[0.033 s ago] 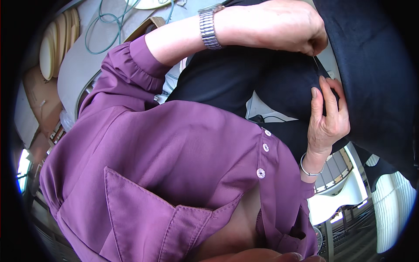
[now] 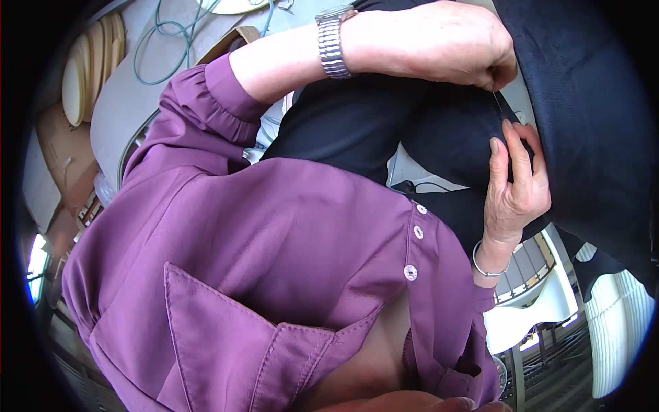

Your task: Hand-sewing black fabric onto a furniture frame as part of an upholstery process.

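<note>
My left hand, with a metal watch on its wrist, is closed in a pinch at the upper right. From its fingertips a thin, pale line like a thread or needle runs down toward my right hand; which of the two it is, I cannot tell. My right hand, with a bangle on the wrist, has its index and middle fingertips at a narrow strip of dark cloth, seemingly gripping it between them. The right thumb stands apart from them. A large dark navy cloth lies just beside both hands.
Black trousers cover my lap below the hands. At the upper left are a pale table, a teal cord, a stack of cream round pieces and brown cardboard. A white chair stands at the lower right.
My left hand has shifted very slightly, and a little more of the thin line shows below its fingertips. The right hand stays in place.
</note>
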`<state>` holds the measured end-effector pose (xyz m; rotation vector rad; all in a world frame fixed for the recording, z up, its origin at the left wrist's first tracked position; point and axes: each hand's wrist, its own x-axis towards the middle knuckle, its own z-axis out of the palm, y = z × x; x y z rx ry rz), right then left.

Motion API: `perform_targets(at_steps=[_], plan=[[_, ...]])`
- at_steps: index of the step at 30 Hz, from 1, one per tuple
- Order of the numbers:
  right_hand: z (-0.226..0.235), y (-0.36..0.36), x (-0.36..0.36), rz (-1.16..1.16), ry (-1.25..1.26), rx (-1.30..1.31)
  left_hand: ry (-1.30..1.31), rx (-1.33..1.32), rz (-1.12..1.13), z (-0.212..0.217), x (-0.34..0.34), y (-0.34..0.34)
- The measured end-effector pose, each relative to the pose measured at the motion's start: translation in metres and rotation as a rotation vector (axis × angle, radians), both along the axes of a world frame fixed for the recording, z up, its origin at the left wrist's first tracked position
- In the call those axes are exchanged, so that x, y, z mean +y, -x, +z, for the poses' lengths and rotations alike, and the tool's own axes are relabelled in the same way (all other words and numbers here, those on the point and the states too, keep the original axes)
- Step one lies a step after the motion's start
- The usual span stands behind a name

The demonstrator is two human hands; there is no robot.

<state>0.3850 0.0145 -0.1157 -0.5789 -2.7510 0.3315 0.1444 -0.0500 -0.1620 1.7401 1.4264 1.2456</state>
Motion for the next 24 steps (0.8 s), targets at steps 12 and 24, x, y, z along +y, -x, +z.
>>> perform_targets(at_steps=[12,24], plan=[[-0.001,0.000,0.006,0.030,-0.047,0.003,0.038,0.003,-0.170,-0.001,0.010,0.006],[-0.005,-0.005,0.009,0.052,-0.071,0.024,0.020,-0.132,-0.259,0.000,0.012,0.004]])
